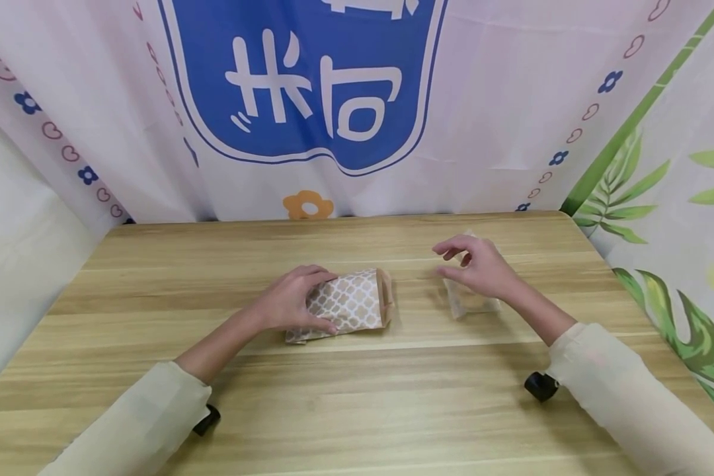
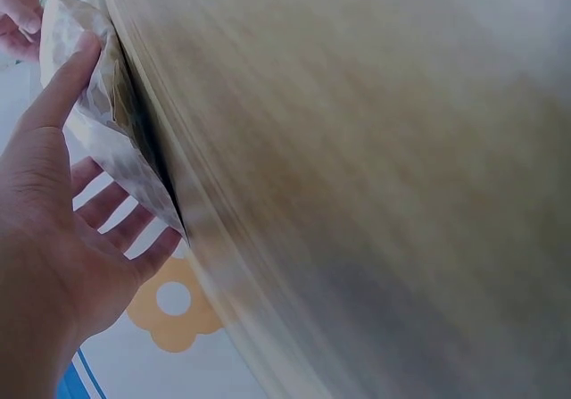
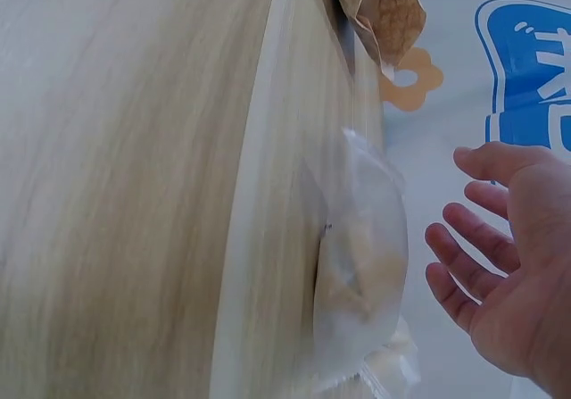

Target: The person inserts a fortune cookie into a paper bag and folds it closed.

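Slippage threatens: your left hand (image 1: 291,305) pinches the brown lattice-patterned paper bag (image 1: 348,304) mid-desk, while your right hand (image 1: 478,268) hovers loose-fingered over the clear plastic pouch (image 1: 470,301), which could slide right.

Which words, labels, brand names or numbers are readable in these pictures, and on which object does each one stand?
Blue banner on the backdrop: large white characters, cut off at the top edge and seemingly mirrored, so no reliable reading.
Patterned paper bag under the left hand: only a lattice print, no text.
Clear plastic packet beneath the right hand: no label visible.
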`<state>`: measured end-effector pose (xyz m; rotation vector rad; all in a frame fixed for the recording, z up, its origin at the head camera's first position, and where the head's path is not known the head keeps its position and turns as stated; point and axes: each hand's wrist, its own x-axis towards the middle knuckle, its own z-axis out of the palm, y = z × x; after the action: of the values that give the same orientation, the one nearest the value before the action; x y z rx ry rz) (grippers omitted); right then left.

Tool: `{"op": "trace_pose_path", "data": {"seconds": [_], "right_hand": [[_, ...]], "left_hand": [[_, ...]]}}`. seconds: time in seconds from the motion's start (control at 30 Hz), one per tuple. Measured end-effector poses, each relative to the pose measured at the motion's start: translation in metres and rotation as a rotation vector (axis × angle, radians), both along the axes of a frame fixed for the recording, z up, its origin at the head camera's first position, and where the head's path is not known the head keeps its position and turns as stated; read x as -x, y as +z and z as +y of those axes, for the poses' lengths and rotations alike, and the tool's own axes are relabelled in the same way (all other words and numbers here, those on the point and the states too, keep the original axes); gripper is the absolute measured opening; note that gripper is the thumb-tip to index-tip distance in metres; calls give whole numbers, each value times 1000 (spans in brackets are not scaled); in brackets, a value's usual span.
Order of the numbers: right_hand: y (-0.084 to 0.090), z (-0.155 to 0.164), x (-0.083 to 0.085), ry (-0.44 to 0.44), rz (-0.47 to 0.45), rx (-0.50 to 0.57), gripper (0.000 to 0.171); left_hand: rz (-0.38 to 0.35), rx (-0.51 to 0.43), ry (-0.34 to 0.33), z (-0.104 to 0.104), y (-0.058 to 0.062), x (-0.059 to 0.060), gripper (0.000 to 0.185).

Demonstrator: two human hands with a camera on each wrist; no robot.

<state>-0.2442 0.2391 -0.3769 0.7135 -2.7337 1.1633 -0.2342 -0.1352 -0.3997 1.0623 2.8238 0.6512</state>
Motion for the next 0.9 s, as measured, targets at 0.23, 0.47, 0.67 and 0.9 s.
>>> {"op": "trace_pose_path", "data": {"seconds": [0.23, 0.47, 0.67, 0.9], "right_hand": [[-1, 7, 4, -46, 37, -39, 31], [-1, 14, 9, -94, 73, -69, 30], [-1, 21, 12, -127, 58, -75, 30], [1, 27, 15, -154, 35, -133, 32]], "left_hand": [[5, 12, 3, -1, 0, 1, 99], [-4, 25, 2, -1, 0, 1, 99], [-16, 35, 6, -1, 0, 1, 99], [-20, 37, 12, 0, 1, 0, 99]]}}
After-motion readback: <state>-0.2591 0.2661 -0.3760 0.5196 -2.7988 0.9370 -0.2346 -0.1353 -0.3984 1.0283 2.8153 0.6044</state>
